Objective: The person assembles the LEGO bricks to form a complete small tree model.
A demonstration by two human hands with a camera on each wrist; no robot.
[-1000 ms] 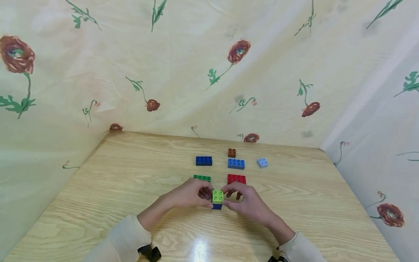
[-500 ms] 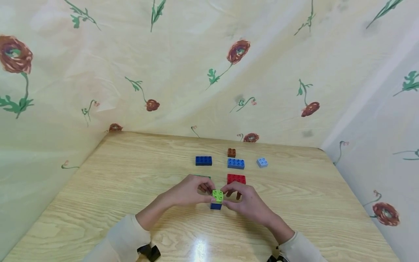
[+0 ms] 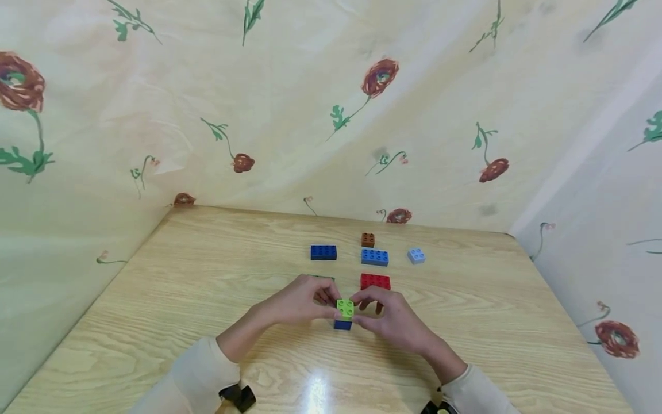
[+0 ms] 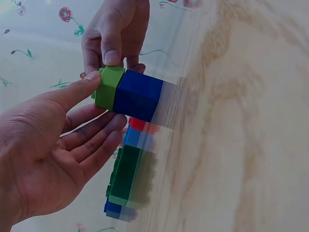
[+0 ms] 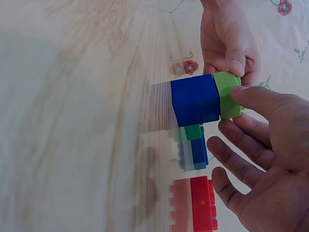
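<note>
A lime green toy brick (image 3: 346, 305) with studs on top sits on a dark blue block (image 3: 342, 325), which stands on the table in front of the person. My left hand (image 3: 297, 302) pinches the lime brick, its thumb on the near left corner and the index finger on the far side. From the right, my right hand (image 3: 390, 318) grips the same brick between thumb and index finger. In the left wrist view the lime brick (image 4: 111, 87) lies flush against the blue block (image 4: 137, 95). The other fingers of both hands are loosely bent, holding nothing.
Behind the hands lie a red brick (image 3: 375, 281), a mid-blue brick (image 3: 374, 257), a dark blue brick (image 3: 323, 252), a small brown brick (image 3: 368, 240) and a small light blue brick (image 3: 416, 256). A green brick (image 4: 126, 174) is mostly hidden behind the left hand. Flowered cloth (image 3: 284, 115) surrounds the table.
The left thumb has risen from beside the blue block onto the lime brick, and the left hand has shifted slightly up, covering more of the green brick. The right hand has barely moved.
</note>
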